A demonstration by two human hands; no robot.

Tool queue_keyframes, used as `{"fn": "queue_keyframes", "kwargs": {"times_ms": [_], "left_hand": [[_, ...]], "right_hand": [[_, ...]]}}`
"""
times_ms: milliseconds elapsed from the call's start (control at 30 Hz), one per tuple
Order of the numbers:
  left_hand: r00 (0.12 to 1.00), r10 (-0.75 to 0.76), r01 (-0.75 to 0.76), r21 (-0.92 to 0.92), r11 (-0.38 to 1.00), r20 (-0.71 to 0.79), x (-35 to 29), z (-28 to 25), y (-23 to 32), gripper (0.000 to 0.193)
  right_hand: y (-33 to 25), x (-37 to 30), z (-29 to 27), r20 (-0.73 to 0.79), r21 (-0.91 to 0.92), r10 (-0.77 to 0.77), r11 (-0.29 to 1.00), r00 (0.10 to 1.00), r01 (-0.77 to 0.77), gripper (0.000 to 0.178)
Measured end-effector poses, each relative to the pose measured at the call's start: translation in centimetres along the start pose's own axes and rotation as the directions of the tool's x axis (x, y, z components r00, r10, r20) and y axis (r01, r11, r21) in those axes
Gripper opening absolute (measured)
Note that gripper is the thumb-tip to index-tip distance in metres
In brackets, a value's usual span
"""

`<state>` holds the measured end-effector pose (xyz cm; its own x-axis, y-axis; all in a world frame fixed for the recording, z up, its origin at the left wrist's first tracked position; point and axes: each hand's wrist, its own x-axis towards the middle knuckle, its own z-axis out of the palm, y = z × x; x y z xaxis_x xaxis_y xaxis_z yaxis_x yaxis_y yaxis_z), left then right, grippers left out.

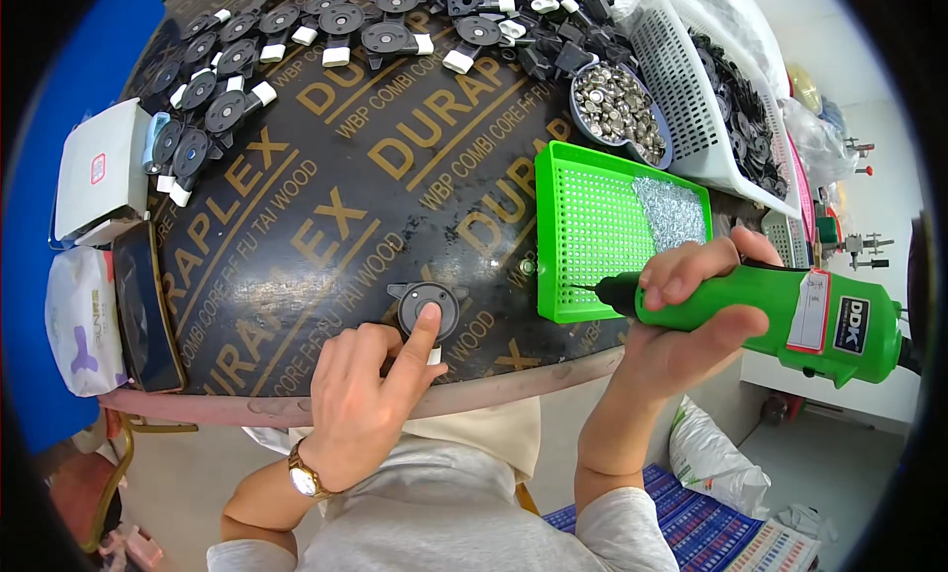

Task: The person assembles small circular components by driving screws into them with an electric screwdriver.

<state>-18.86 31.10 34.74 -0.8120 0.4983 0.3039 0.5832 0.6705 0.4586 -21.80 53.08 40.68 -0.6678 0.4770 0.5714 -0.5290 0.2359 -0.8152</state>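
A black round plastic part with side tabs and a white end piece lies on the dark table near its front edge. The index finger of my left hand presses on its disc, with the thumb close beside the white end. In my right hand is a green electric screwdriver, held level and pointing left. Its thin bit reaches over the near part of a green perforated tray. Small silver screws are heaped at the tray's right side.
Several similar black parts lie along the far and left table. A bowl of metal caps stands behind the tray, beside a white basket of black pieces. At left are a white box, a tissue pack and a dark case.
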Motion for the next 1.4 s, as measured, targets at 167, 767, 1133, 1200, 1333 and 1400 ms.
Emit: {"fn": "queue_keyframes", "kwargs": {"times_ms": [167,767,1133,1200,1333,1400], "left_hand": [[0.995,0.01,-0.001,0.084,0.996,-0.101,0.5,0.1,0.4,0.059],[0.999,0.009,-0.017,-0.159,0.987,-0.05,0.0,0.5,-0.7,0.045],[0.993,-0.015,-0.004,-0.164,0.986,-0.119,-0.3,0.8,-0.8,0.052],[0.992,-0.016,-0.006,-0.176,0.984,-0.124,-0.2,0.8,-0.8,0.051],[0.989,-0.019,-0.009,-0.187,0.982,-0.147,-0.3,1.0,-0.8,0.049],[0.988,-0.023,-0.006,-0.184,0.983,-0.154,-0.2,0.9,-0.8,0.048]], "right_hand": [[-0.3,-0.3,0.3,0.071,-0.077,-0.037,0.996,0.997,0.042,0.072],[-1.1,-1.5,6.0,0.5,0.459,-0.27,0.889,0.822,0.013,0.089],[-2.0,-2.8,8.2,0.435,0.208,-0.084,0.978,0.896,-0.009,0.077],[-2.5,-3.1,8.8,0.428,0.127,-0.062,0.992,0.902,0.008,0.072],[-3.0,-3.7,10.0,0.384,-0.036,-0.009,0.999,0.923,0.025,0.058],[-2.7,-3.9,10.1,0.364,-0.035,-0.029,0.998,0.931,0.045,0.057]]}}
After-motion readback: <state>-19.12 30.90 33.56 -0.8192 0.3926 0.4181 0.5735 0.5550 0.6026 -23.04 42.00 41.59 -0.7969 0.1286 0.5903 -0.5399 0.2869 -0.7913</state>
